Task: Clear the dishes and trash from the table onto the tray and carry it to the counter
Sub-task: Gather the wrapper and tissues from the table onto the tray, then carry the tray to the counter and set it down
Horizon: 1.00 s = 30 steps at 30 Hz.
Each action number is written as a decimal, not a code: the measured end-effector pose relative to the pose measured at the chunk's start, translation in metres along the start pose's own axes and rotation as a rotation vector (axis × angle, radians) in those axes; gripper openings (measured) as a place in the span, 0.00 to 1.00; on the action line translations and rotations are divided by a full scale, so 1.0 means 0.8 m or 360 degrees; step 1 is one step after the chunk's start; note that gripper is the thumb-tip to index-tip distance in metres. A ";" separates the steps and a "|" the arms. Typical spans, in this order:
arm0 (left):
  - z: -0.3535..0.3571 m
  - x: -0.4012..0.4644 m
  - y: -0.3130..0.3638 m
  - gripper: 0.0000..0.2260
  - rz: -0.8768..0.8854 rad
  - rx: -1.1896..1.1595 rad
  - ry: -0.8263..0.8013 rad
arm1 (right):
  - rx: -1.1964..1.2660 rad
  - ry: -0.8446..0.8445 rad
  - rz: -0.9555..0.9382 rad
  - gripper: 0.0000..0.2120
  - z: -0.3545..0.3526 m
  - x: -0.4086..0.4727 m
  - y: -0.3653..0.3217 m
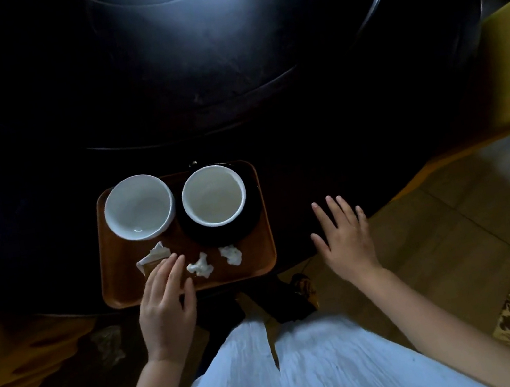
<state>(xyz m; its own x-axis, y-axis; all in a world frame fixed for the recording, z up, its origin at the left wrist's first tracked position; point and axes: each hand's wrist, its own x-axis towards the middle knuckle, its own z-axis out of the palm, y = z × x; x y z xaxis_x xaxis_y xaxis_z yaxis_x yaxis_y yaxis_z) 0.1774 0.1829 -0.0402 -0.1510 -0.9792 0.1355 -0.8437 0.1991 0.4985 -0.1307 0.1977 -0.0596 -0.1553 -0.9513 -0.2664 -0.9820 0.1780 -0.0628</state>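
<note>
The dark surface (225,63) carries the brown tray (120,283) at its near edge, already loaded: two white bowls (140,209) along the tray's far edge, crumpled paper scraps (199,266) along its near edge. My left hand (166,304) rests flat-fingered over the near-left scrap, my right hand (346,242) hovers spread and empty just beside the tray's right edge. I judge loading is finished, so next both hands must grip the tray's sides and lift level.
</note>
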 end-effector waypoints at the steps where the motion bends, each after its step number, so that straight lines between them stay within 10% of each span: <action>1: -0.009 0.001 -0.011 0.16 0.0012 0.0028 0.0019 | 0.0007 0.0027 -0.0015 0.31 -0.002 0.000 -0.011; 12: -0.056 0.095 -0.116 0.26 -0.0776 0.0197 -0.0122 | 0.0433 0.0189 0.0091 0.23 -0.027 0.040 -0.122; 30: -0.082 0.157 -0.149 0.11 -0.0998 -0.0490 -0.0647 | 0.1024 -0.0157 0.0710 0.11 -0.040 0.073 -0.137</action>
<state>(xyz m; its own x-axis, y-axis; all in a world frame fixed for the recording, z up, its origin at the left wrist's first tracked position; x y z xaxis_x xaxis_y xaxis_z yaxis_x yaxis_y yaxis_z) 0.2931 0.0388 -0.0268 0.0778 -0.8380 -0.5400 -0.6627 -0.4482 0.6000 -0.0354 0.1146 -0.0372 -0.4803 -0.7344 -0.4795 -0.5695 0.6769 -0.4663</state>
